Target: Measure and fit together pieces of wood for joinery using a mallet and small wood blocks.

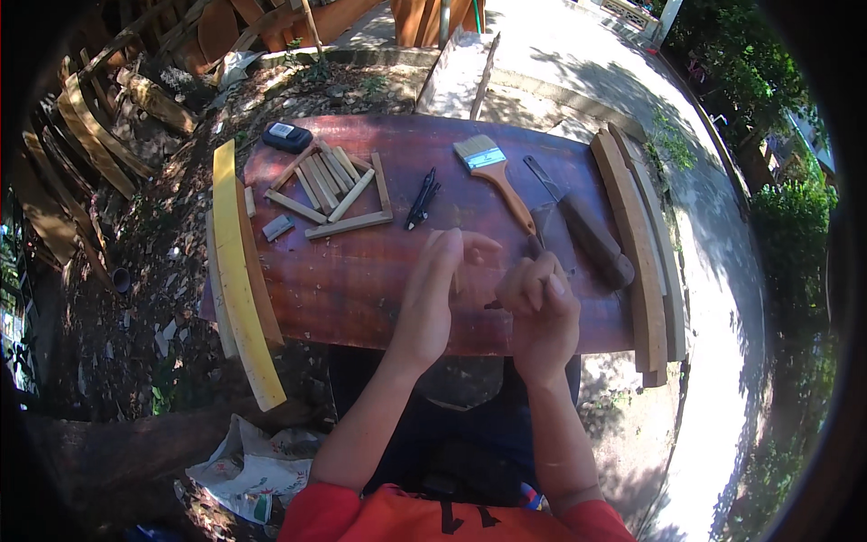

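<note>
My left hand [436,280] is raised above the near middle of the reddish-brown wooden table [352,280], its fingers stretched out toward the right. Beside it, my right hand [542,303] is closed, and a small dark tip shows at its left side; what it grips is mostly hidden. Just beyond the right hand lie a wide paintbrush [506,185] with a brown handle and a tool with a thick dark handle [591,239]. A slim black tool, perhaps a drawing compass [421,199], rests beyond my left hand.
Short wooden sticks [330,181] lie at the far left by a black box-shaped device [287,136] and a small grey block [278,227]. A yellow strip [242,280] runs along the left edge; long wooden strips [637,262] line the right. A narrow metal tool [540,176] lies near the brush.
</note>
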The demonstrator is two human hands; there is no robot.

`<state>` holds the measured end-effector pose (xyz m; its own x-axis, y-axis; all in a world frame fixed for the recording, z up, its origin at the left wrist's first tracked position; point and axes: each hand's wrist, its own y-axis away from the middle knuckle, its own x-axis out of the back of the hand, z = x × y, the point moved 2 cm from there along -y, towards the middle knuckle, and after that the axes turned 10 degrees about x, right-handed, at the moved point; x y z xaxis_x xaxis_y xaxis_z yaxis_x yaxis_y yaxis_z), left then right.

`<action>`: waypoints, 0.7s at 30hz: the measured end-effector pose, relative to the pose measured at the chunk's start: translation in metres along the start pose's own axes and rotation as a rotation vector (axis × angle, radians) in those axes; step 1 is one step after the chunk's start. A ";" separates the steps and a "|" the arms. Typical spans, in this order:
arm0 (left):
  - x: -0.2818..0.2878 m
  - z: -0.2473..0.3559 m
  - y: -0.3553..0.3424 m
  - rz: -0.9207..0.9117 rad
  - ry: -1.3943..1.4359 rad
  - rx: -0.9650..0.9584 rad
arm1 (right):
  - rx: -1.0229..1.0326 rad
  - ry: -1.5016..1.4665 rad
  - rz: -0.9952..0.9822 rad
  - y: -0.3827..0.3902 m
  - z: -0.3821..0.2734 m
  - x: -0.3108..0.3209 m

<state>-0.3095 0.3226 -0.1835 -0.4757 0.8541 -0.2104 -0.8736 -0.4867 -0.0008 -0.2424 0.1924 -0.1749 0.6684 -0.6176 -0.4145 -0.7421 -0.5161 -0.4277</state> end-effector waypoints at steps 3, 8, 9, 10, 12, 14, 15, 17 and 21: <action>-0.001 0.007 -0.007 -0.035 0.067 -0.046 | 0.016 -0.016 -0.035 -0.014 0.004 -0.008; -0.002 0.012 -0.014 -0.085 0.224 0.074 | -0.019 -0.006 -0.107 -0.029 0.005 -0.017; 0.000 0.011 -0.013 -0.109 0.269 0.105 | -0.037 0.009 -0.108 -0.030 0.008 -0.021; 0.001 0.012 -0.012 -0.102 0.272 0.111 | -0.047 0.007 -0.109 -0.031 0.008 -0.020; -0.001 0.011 -0.009 -0.164 0.248 0.091 | 0.018 -0.048 -0.201 -0.032 0.003 -0.017; -0.003 0.007 -0.007 -0.162 0.259 0.086 | 0.033 -0.028 -0.181 -0.031 0.005 -0.018; -0.004 0.005 -0.008 -0.164 0.268 0.071 | 0.058 -0.008 -0.165 -0.031 0.005 -0.018; -0.008 0.008 -0.004 -0.154 0.244 0.058 | 0.075 -0.012 -0.136 -0.030 0.002 -0.019; -0.010 0.009 0.000 -0.121 0.159 -0.029 | 0.139 -0.013 -0.184 -0.029 -0.009 -0.027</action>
<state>-0.3059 0.3153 -0.1727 -0.3434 0.8681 -0.3584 -0.9189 -0.3894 -0.0628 -0.2394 0.2187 -0.1439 0.7933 -0.5123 -0.3289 -0.5939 -0.5323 -0.6033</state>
